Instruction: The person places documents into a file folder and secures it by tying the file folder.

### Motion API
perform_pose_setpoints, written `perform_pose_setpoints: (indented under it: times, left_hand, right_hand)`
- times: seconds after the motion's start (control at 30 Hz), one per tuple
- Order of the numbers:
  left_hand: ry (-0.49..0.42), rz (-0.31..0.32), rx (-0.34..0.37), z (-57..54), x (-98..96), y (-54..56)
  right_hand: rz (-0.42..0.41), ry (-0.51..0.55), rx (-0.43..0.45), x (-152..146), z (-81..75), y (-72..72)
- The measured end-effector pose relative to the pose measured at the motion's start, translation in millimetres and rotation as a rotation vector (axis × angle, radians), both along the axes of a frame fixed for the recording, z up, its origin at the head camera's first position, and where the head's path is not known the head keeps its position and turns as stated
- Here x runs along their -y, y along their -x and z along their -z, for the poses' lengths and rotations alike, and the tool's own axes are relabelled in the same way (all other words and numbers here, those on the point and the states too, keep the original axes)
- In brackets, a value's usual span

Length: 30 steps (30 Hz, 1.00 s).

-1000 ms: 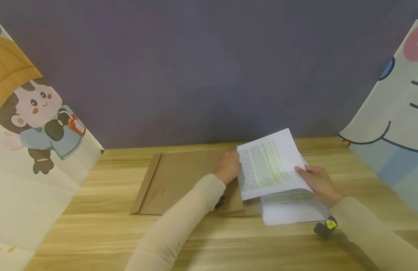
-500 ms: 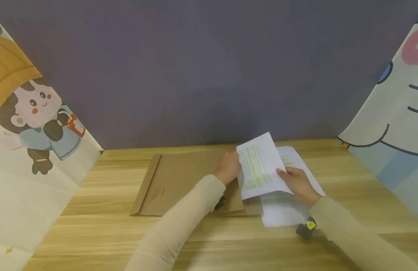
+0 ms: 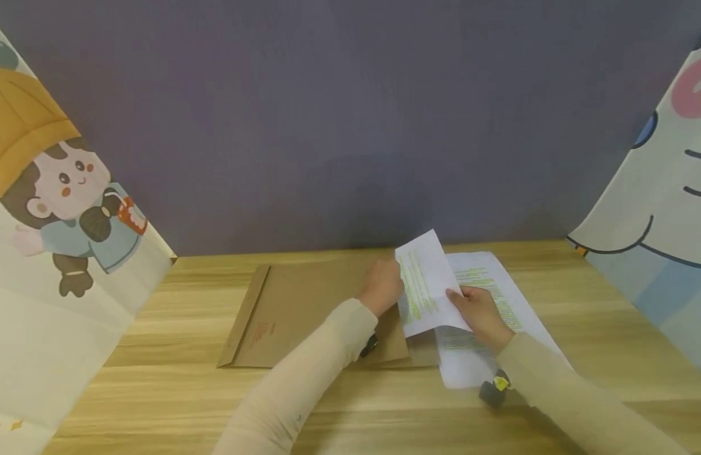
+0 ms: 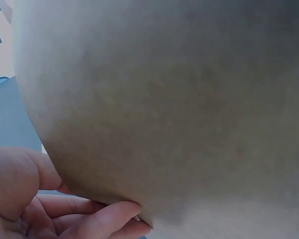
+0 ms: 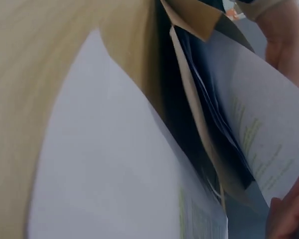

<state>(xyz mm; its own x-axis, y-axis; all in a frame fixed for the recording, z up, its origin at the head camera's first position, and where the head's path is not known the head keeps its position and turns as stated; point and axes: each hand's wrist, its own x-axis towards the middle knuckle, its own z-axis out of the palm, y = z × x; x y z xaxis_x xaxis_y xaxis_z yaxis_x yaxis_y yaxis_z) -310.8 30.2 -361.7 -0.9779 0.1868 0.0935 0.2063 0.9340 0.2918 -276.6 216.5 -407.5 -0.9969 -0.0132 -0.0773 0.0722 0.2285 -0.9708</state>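
A brown paper envelope (image 3: 311, 309) lies flat on the wooden table, with small red print near its left end. At its right end my left hand (image 3: 381, 287) pinches the lifted edge; the left wrist view shows fingers (image 4: 109, 216) at the border of the brown sheet. My right hand (image 3: 481, 313) grips a white printed sheet (image 3: 427, 272) with yellow-green highlighting, thumb on top. The left part of that sheet is hidden in the envelope. In the right wrist view the envelope's mouth (image 5: 194, 99) gapes, with the sheet (image 5: 279, 114) slanting into it.
More highlighted white paper (image 3: 501, 278) lies on the table (image 3: 157, 392) under and beyond my right hand. A dark grey partition (image 3: 350, 126) rises behind the table. Panels with cartoon pictures (image 3: 95, 215) stand on both sides.
My right hand has moved left, and less of the held sheet shows outside the envelope. The paper beneath is more exposed. My left hand keeps its place at the envelope's edge.
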Motion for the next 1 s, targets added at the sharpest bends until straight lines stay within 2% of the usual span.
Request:
perform_pose_setpoints:
  times: [0.43,0.7,1.0]
  left_hand:
    - [0.036,0.037,-0.081,-2.5,2.2,-8.2]
    - [-0.022,0.019,-0.079,-6.7,2.4,-8.8]
    - [0.016,0.004,-0.100,-10.1,4.3,-7.4]
  right_hand:
    - [0.002,0.002,-0.072,26,4.8,-1.9]
    - [-0.004,0.008,-0.089,35,4.4,0.2]
    - [-0.028,0.017,-0.105,46,3.7,2.6]
